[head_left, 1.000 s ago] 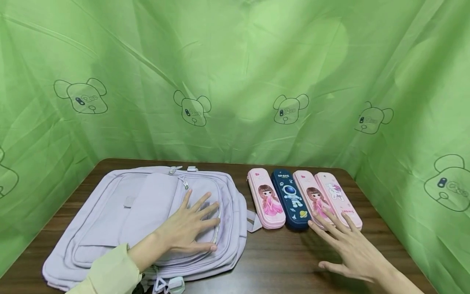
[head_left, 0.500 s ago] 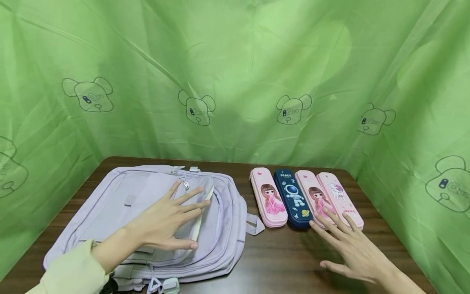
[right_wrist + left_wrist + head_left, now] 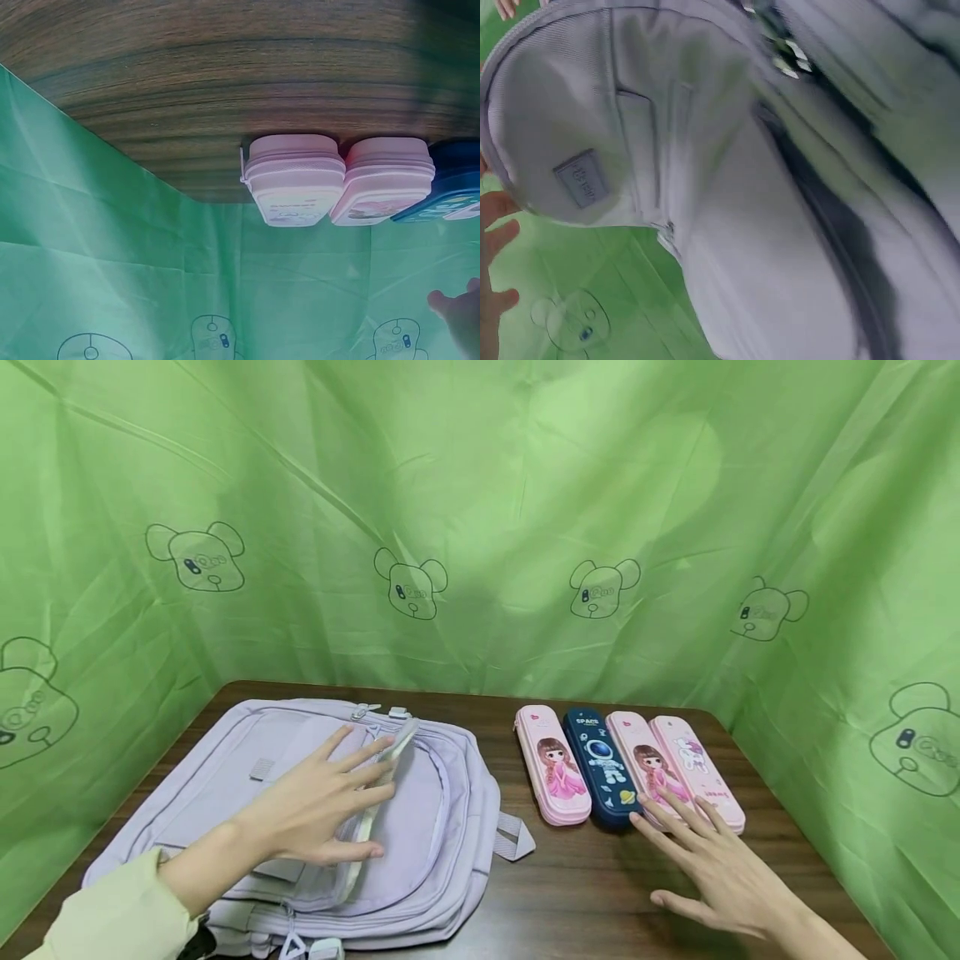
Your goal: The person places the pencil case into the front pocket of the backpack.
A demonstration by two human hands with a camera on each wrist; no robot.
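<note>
A pale lilac backpack (image 3: pixel 225 760) lies on the table at the left. Its front pocket flap (image 3: pixel 375 818) stands folded up toward the left, and a small label shows on the fabric in the left wrist view. With fingers spread and nearly straight, my left hand (image 3: pixel 307 814) is against that raised flap. My right hand (image 3: pixel 708 864), fingers spread, is over the near ends of the pencil cases at the right. These are a pink case with a doll print (image 3: pixel 553 767), a dark blue astronaut case (image 3: pixel 602 768), a second pink doll case (image 3: pixel 651 760) and a pink bunny-print case (image 3: pixel 697 760).
The dark wood table (image 3: pixel 555 893) carries everything. A green curtain (image 3: pixel 495 635) with bear-head drawings surrounds its back and sides. A grey strap loop (image 3: pixel 516 837) sticks out from the backpack toward the pencil cases. Buckles (image 3: pixel 326 948) hang at its near edge.
My left hand has moved left from flat on the pocket, and the flap has lifted and folded over with it. My right hand has stayed nearly still.
</note>
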